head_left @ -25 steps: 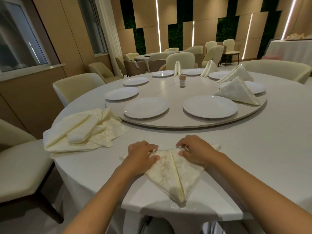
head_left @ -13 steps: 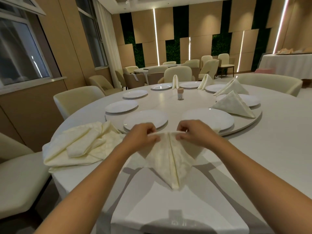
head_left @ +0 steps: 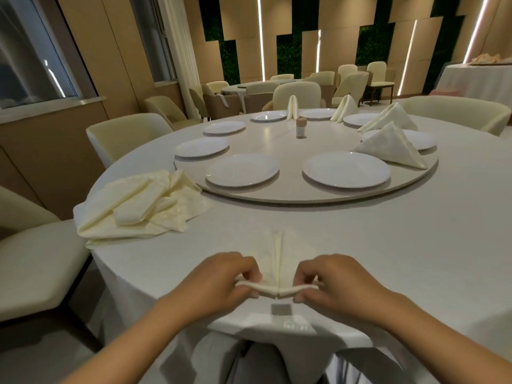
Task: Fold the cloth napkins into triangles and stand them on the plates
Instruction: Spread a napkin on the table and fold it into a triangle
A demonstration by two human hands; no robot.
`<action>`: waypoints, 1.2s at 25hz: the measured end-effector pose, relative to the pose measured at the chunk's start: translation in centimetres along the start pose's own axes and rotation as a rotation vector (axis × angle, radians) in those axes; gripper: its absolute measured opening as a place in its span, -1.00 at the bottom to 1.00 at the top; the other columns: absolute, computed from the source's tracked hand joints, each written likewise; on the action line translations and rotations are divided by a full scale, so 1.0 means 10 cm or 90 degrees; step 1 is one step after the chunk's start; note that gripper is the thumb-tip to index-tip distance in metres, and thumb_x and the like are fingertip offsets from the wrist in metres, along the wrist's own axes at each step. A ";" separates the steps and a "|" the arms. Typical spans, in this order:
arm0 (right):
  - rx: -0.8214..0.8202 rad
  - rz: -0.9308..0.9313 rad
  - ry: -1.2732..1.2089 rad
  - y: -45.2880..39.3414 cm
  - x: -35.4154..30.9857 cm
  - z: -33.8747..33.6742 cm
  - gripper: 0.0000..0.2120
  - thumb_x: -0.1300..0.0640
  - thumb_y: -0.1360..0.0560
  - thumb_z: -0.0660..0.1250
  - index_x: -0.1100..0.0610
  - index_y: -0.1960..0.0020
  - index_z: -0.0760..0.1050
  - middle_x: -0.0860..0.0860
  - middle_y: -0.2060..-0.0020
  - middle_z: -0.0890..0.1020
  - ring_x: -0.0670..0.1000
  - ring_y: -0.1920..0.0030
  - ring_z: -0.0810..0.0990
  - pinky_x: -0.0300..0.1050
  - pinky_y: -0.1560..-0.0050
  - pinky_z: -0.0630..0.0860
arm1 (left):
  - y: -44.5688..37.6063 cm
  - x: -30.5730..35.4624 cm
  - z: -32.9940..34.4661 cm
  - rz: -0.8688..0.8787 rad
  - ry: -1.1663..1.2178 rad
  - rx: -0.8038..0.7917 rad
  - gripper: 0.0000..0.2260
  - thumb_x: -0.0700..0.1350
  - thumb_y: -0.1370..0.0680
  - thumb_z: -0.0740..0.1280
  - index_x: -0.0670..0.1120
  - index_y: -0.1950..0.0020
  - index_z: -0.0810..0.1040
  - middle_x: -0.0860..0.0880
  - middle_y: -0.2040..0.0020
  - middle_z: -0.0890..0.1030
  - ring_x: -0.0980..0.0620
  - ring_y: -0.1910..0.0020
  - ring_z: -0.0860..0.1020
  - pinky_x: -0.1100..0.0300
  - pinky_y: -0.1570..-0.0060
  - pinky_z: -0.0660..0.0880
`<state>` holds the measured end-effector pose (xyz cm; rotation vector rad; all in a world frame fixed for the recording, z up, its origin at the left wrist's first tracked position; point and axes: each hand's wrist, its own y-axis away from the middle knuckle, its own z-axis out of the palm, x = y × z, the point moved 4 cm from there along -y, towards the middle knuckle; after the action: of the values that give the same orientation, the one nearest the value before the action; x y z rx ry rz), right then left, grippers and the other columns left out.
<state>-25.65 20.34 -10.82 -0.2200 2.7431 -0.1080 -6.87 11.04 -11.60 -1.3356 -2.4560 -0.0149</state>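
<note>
Folding step underway: left hand (head_left: 221, 278) and right hand (head_left: 332, 281) are pinching the napkin (head_left: 277, 261) at the table's near edge. Next, standing it on the near-right plate (head_left: 346, 169).

Cream napkins (head_left: 138, 206) with a faint woven pattern, plain white plates (head_left: 346, 169), white tablecloth (head_left: 388, 245).

I can read no text, label, brand, number or sign anywhere. Just below my right hand (head_left: 336, 284), at the near table edge, a white patch (head_left: 288, 324) bears faint marks too blurred to make out. Far beyond my hands, the small jar (head_left: 301, 128) shows a pale band, unreadable.
</note>
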 end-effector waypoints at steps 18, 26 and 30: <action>-0.148 0.080 0.098 0.14 0.25 -0.35 -0.92 0.03 -0.42 0.35 -0.14 0.11 0.53 -0.16 0.27 0.57 -0.12 0.23 0.51 -0.26 0.26 0.40 | 0.04 0.17 0.31 0.061 0.056 0.079 -0.74 0.18 -0.49 0.30 0.05 0.10 0.68 0.17 0.13 0.63 0.23 0.09 0.52 0.32 0.13 0.48; -0.266 0.014 -0.023 0.02 0.18 -0.17 -0.99 0.02 -0.45 0.40 -0.09 0.15 0.59 -0.16 0.29 0.59 -0.14 0.28 0.52 -0.25 0.22 0.43 | 0.22 0.26 0.35 -0.050 0.088 0.067 -0.52 0.36 -0.51 -0.02 0.26 -0.21 0.55 0.36 -0.23 0.45 0.29 -0.22 0.32 0.28 -0.21 0.25; -0.273 0.009 -0.137 -0.10 0.26 -0.14 -0.84 -0.09 -0.45 0.40 -0.05 0.04 0.64 -0.13 0.14 0.65 -0.10 0.12 0.59 -0.19 0.00 0.52 | 0.23 0.32 0.51 -0.135 0.078 0.003 -0.47 0.48 -0.42 -0.06 0.40 -0.29 0.41 0.48 -0.28 0.17 0.27 -0.23 0.08 0.27 -0.20 0.18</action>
<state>-28.49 19.02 -10.38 -0.3080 2.5203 0.4832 -8.07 15.80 -15.78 -1.0341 -2.4785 -0.1378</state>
